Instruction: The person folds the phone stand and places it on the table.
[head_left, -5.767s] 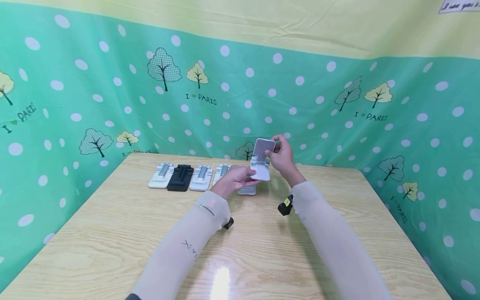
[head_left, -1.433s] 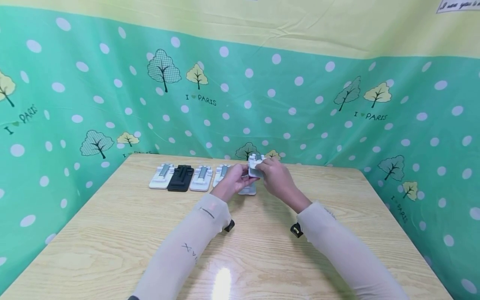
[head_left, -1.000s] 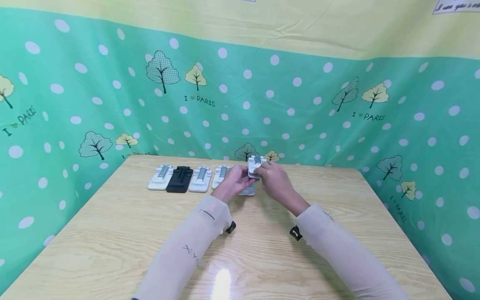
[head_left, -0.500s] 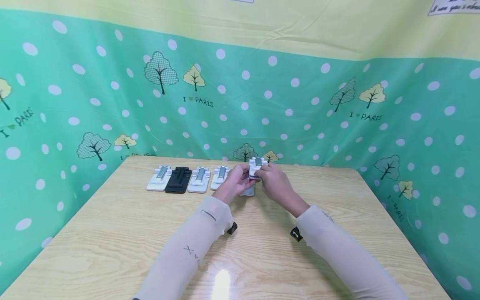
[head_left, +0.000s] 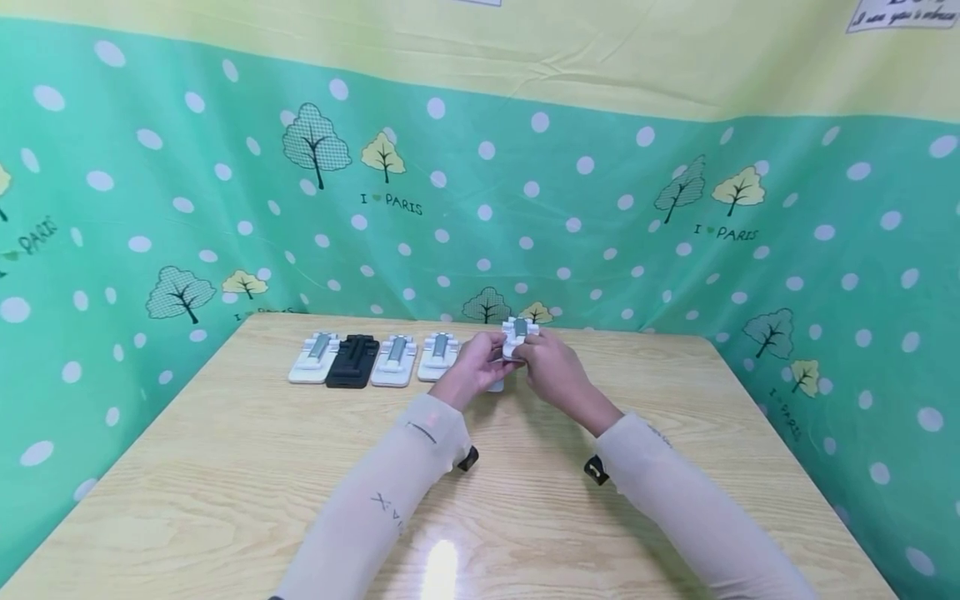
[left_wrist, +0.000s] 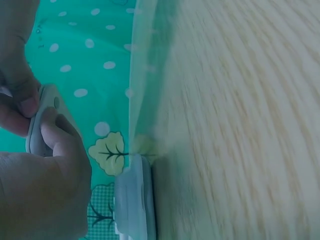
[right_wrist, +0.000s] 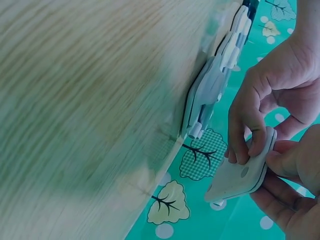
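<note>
A white folding phone stand (head_left: 517,330) with a grey pad, folded compact, is held above the far side of the table. My left hand (head_left: 475,362) grips its left side, with fingers underneath showing in the right wrist view. At the near right edge, my right hand (head_left: 557,367) pinches the same stand between thumb and fingers. The flat underside of the stand (right_wrist: 237,175) shows between both hands in the right wrist view. Below them, another white stand (head_left: 496,386) lies on the table, mostly hidden by the left hand.
Left of my hands, a row of folded stands lies on the wooden table (head_left: 300,475): a white one (head_left: 315,358), a black one (head_left: 352,362), and two more white ones, (head_left: 394,362) the nearer to the black. A polka-dot curtain (head_left: 570,208) hangs behind the table's far edge.
Several seconds ago the held stand was opened out, its panel raised; it is now folded compact. Over the last second both hands have kept their hold, with only slight movement.
</note>
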